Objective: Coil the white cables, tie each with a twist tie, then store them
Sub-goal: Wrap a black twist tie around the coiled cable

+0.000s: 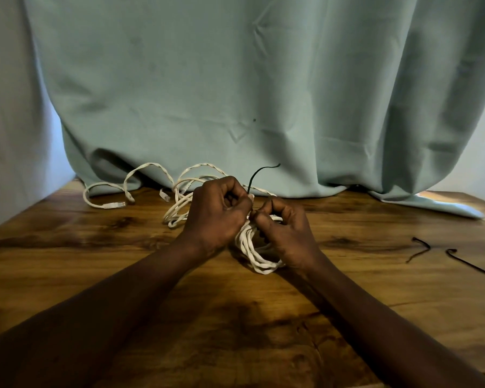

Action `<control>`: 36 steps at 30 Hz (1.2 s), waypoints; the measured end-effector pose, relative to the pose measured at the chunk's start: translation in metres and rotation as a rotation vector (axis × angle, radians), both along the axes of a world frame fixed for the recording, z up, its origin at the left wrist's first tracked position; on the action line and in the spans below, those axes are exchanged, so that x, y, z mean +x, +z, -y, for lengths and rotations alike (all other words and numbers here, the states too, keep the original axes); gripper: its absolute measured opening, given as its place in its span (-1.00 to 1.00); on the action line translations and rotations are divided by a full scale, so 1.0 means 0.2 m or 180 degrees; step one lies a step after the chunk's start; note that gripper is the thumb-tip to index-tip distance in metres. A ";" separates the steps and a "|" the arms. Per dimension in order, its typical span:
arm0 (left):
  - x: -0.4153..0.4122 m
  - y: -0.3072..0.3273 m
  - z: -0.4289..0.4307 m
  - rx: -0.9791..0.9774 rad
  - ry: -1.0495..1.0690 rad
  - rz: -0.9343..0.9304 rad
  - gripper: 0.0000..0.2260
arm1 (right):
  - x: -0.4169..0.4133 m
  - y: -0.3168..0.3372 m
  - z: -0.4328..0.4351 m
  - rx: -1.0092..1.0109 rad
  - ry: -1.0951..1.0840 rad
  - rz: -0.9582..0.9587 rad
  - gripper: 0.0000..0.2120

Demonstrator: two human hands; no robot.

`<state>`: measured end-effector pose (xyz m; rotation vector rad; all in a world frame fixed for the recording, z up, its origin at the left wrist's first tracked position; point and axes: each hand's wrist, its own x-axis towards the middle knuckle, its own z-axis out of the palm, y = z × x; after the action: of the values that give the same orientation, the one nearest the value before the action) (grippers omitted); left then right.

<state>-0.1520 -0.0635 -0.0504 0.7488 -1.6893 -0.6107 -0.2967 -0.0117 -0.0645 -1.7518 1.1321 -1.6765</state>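
White cable coil (259,260), black twist tie (259,171) in pinching grip: left hand (216,214), right hand (287,235)

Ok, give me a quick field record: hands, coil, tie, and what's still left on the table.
coiled cable: white, held between both hands
left hand: curled at the coil's top, pinching the twist tie
right hand: grips the coil, thumb by the tie
twist tie: black, one end sticking up
loose cables: uncoiled, behind the hands by the cloth
spare ties: two, on the table, right side
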 end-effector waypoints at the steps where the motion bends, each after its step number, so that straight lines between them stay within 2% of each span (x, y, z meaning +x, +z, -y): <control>1: 0.00 0.00 0.01 0.0012 0.0030 0.0005 -0.79 | 0.00 0.00 0.00 -0.0005 -0.0006 -0.0001 -0.83; 5: -0.01 0.01 0.00 0.0032 0.0056 -0.0070 -0.81 | 0.01 0.00 0.00 0.0004 0.0015 0.0100 -0.83; 13: 0.03 0.01 0.03 0.0117 -0.0382 -0.0354 -0.91 | -0.01 -0.02 -0.03 0.0106 0.0184 0.0340 -0.77; 17: 0.05 0.03 0.03 0.0119 -0.0325 -0.0505 -0.93 | -0.01 0.00 -0.05 -0.0077 -0.0005 -0.0170 -0.88; 19: 0.06 0.03 0.03 0.0095 -0.0305 -0.0521 -0.93 | -0.01 0.00 -0.06 -0.0118 -0.0019 -0.0274 -0.87; 25: 0.07 0.05 -0.02 -0.0575 -0.0288 -0.0311 -0.96 | -0.03 0.00 -0.04 -0.0129 -0.0096 -0.0069 -0.85; 27: 0.07 0.05 -0.02 -0.0785 -0.0239 -0.0211 -0.96 | -0.03 0.00 -0.05 -0.0098 -0.0046 0.0016 -0.79; 30: 0.07 0.05 -0.02 -0.0774 -0.0213 -0.0195 -0.97 | -0.03 0.00 -0.05 -0.0005 0.0084 0.0034 -0.66; 33: 0.07 0.05 -0.01 -0.0807 -0.0172 -0.0181 -0.96 | -0.03 0.00 -0.05 -0.0039 -0.0029 -0.0054 -0.73; 36: 0.08 0.06 -0.02 -0.1069 -0.0194 -0.0017 -0.94 | -0.03 0.01 -0.05 -0.0092 -0.0057 0.0154 -0.80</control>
<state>-0.1357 -0.0585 -0.0389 0.4560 -1.7575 -0.3559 -0.3034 -0.0021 -0.0626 -1.7139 1.1104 -1.7444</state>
